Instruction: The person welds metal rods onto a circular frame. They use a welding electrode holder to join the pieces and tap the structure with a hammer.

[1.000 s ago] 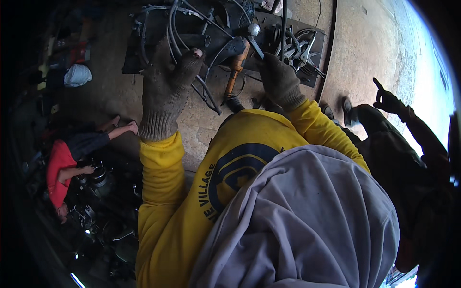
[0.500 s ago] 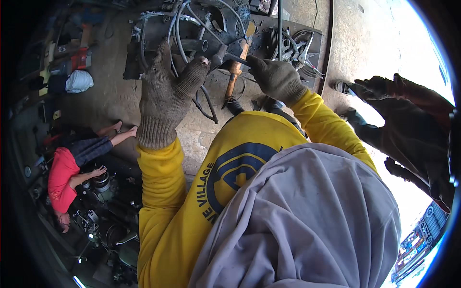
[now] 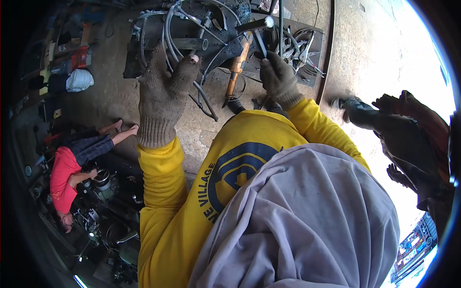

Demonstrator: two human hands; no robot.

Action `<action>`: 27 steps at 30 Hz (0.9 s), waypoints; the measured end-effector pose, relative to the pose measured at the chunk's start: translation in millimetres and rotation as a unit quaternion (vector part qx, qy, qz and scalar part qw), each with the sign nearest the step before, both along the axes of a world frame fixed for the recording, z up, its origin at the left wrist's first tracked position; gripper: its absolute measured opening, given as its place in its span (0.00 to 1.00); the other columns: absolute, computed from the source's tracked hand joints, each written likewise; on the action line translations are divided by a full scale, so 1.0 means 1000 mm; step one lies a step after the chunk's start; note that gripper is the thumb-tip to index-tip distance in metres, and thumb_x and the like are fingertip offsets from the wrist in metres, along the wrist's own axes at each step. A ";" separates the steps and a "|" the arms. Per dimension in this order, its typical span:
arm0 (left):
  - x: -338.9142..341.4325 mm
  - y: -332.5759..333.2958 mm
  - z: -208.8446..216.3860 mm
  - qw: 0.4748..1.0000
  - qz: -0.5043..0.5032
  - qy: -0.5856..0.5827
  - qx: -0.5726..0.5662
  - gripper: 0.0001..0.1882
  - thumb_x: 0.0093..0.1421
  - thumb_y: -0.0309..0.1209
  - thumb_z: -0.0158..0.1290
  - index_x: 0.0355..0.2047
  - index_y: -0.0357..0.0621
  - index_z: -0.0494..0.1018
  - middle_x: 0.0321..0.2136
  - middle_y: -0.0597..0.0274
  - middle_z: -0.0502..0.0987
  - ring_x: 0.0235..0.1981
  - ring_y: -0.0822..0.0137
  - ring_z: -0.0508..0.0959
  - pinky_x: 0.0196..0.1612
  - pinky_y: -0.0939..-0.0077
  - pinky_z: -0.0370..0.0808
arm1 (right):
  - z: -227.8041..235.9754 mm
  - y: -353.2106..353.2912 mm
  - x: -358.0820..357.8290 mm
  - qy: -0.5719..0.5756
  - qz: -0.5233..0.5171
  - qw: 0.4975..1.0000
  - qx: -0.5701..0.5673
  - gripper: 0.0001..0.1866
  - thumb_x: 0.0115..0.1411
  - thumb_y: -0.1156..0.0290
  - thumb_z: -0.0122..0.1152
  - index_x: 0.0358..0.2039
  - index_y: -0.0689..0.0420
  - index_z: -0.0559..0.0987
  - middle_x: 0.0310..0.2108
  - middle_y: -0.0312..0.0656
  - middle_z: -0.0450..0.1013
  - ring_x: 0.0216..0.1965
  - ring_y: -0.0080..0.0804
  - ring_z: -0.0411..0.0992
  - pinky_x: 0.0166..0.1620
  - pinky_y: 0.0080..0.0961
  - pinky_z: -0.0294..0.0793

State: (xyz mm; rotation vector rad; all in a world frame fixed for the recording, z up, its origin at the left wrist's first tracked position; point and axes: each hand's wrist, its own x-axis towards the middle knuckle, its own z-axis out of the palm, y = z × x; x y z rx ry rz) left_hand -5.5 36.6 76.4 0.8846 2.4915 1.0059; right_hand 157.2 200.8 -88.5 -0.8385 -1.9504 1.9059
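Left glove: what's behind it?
Grey cables pass behind the left gloved hand, visible between thumb and fingers; the dark work surface shows left of the fingers. Whatever lies directly behind the palm is covered.

That gloved right grip [image 3: 275, 72] has a hammer [image 3: 252, 26]; the left grip [image 3: 169, 79] is spread near a metal pipe [image 3: 189, 44].

A bright yellow long-sleeved top [image 3: 269, 126] covers the torso, its left sleeve [image 3: 161, 189] bunched in soft creases near the cuff, the right sleeve [image 3: 331, 132] smoother. Dark navy arcs form a rounded emblem [image 3: 240, 150] on it, with curved lettering [image 3: 207, 194] alongside. Pale lavender-grey cloth [image 3: 312, 216] drapes over it in long folds. Grey-brown knit gloves with ribbed cuffs clothe the left hand [image 3: 165, 93] and right hand [image 3: 279, 79]; the left glove's thumb is worn through at the tip.
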 end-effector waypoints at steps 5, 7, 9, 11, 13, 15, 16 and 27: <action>-0.014 -0.006 -0.005 0.999 0.009 -0.025 0.022 0.27 0.60 0.49 0.56 0.46 0.37 0.71 0.31 0.51 0.77 0.29 0.60 0.78 0.34 0.68 0.75 | -0.001 0.001 -0.008 -0.081 0.045 0.992 -0.082 0.15 0.68 0.61 0.49 0.44 0.61 0.76 0.21 0.37 0.69 0.22 0.23 0.68 0.27 0.22 0.68; -0.018 -0.013 -0.011 0.997 0.025 -0.065 0.045 0.28 0.60 0.48 0.57 0.50 0.38 0.70 0.34 0.56 0.77 0.33 0.66 0.77 0.38 0.73 0.74 | -0.012 0.002 -0.003 0.000 0.004 0.997 -0.082 0.16 0.68 0.61 0.50 0.45 0.60 0.76 0.21 0.32 0.68 0.22 0.18 0.66 0.26 0.20 0.67; -0.016 -0.014 -0.012 0.991 0.039 -0.107 0.069 0.30 0.59 0.47 0.58 0.54 0.39 0.70 0.38 0.61 0.76 0.38 0.72 0.75 0.42 0.78 0.73 | -0.016 -0.004 -0.007 -0.033 0.017 0.993 -0.112 0.16 0.68 0.62 0.50 0.46 0.60 0.76 0.21 0.31 0.68 0.21 0.17 0.66 0.25 0.20 0.66; -0.009 -0.011 -0.009 0.996 0.050 -0.043 0.062 0.25 0.61 0.48 0.56 0.47 0.39 0.70 0.30 0.54 0.77 0.31 0.62 0.78 0.36 0.69 0.74 | -0.016 -0.006 -0.009 -0.062 0.032 0.988 -0.141 0.16 0.68 0.62 0.50 0.46 0.60 0.76 0.21 0.30 0.67 0.21 0.17 0.65 0.25 0.20 0.66; -0.016 -0.016 -0.019 0.997 0.019 0.007 0.078 0.25 0.61 0.48 0.56 0.46 0.39 0.70 0.30 0.56 0.76 0.31 0.65 0.77 0.36 0.70 0.74 | -0.010 -0.004 -0.009 -0.070 -0.004 0.991 -0.115 0.16 0.68 0.62 0.50 0.46 0.60 0.76 0.21 0.30 0.67 0.21 0.17 0.65 0.25 0.20 0.66; -0.016 -0.016 -0.018 0.995 -0.011 0.044 0.093 0.24 0.61 0.47 0.56 0.46 0.39 0.71 0.30 0.57 0.76 0.30 0.67 0.76 0.35 0.71 0.73 | -0.002 -0.001 -0.008 -0.055 -0.018 0.990 -0.127 0.16 0.68 0.62 0.50 0.47 0.59 0.76 0.21 0.30 0.67 0.22 0.17 0.66 0.25 0.19 0.67; -0.014 -0.016 -0.013 0.997 0.020 0.003 0.068 0.24 0.61 0.47 0.57 0.45 0.39 0.71 0.29 0.58 0.76 0.30 0.67 0.76 0.35 0.72 0.73 | 0.000 -0.001 -0.007 -0.035 -0.034 0.989 -0.138 0.16 0.68 0.62 0.50 0.47 0.59 0.76 0.21 0.30 0.67 0.22 0.17 0.66 0.26 0.19 0.67; -0.010 -0.017 -0.016 0.995 -0.001 -0.003 0.098 0.23 0.60 0.45 0.58 0.44 0.38 0.71 0.30 0.59 0.77 0.30 0.67 0.79 0.33 0.71 0.74 | 0.026 0.002 -0.005 -0.035 0.045 0.990 0.131 0.16 0.67 0.63 0.50 0.51 0.57 0.73 0.28 0.49 0.75 0.32 0.47 0.77 0.34 0.36 0.74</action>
